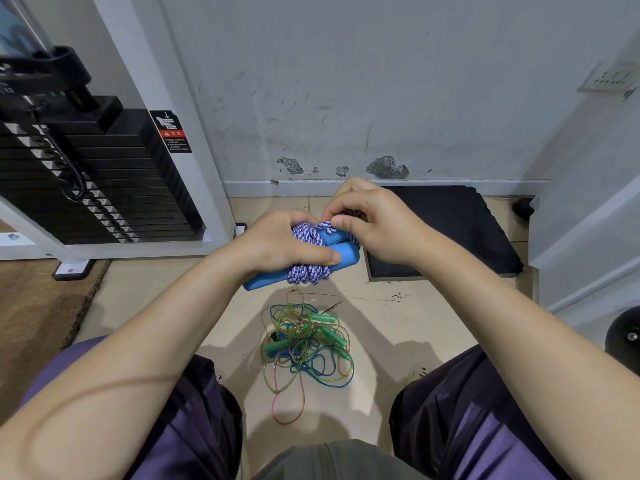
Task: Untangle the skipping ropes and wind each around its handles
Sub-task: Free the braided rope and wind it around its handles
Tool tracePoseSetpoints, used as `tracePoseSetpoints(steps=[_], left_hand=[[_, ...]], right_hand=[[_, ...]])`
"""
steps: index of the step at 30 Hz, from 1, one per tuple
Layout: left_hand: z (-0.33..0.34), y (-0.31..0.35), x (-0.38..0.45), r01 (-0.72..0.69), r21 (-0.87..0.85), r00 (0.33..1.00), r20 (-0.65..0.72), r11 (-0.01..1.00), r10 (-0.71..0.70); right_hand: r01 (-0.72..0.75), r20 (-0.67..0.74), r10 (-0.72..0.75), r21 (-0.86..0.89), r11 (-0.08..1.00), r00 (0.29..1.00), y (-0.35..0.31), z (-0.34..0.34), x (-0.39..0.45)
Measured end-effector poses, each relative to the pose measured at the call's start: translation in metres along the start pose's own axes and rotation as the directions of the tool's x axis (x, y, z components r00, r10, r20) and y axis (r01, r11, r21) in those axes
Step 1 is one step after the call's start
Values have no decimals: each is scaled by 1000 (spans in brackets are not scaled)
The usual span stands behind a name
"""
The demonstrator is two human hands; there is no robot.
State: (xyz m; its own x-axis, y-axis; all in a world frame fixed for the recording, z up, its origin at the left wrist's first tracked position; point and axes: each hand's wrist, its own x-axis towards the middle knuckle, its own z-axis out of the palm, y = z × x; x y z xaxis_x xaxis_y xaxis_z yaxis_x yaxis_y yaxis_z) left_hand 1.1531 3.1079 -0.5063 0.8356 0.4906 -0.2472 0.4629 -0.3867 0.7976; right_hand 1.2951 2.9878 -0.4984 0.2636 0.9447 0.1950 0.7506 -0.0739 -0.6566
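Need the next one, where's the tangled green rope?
The green rope lies on the floor, lower centre of the head view, between the knees, below both hands.

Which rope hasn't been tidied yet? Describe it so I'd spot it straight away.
Start at the beige floor between the seated person's knees. There lies a loose tangle of thin cords, green, blue and orange, with green handles. Unlike the thick blue-and-white braided rope, held in the hands above and wound around blue handles, it lies untouched.

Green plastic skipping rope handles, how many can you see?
2, both in the tangled thin ropes on the floor: one upper right, one lower left. Others may be hidden.
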Motion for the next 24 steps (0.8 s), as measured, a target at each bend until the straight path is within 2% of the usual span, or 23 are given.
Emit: tracePoseSetpoints(steps=[8,11,15,17,20,24], left_hand=[[-3,-2,3,5,5,1000,-15,1000,-5],[-2,-2,1,-12,-27,1000,29,1000,13],[-8,1,-1,47,-181,998,39,982,-40],[-13,0,-2,76,-235,996,67,969,-62],[-15,-3,-3,88,-251,994,88,964,-68],[-12,-4,-2,92,-225,994,86,970,-74]], right_hand=[[-36,-75,35,-15,999,997,0,1,0],[-33,-62,43,153,988,997,-3,4,-2],[-96,-54,129,410,907,990,0,-9,-5],[-145,-23,174,454,879,984,4,-18,-8],[-149,-32,172,366,919,985,4,-19,-11],[-85,-117,94,84,993,989,4,-6,-7]])
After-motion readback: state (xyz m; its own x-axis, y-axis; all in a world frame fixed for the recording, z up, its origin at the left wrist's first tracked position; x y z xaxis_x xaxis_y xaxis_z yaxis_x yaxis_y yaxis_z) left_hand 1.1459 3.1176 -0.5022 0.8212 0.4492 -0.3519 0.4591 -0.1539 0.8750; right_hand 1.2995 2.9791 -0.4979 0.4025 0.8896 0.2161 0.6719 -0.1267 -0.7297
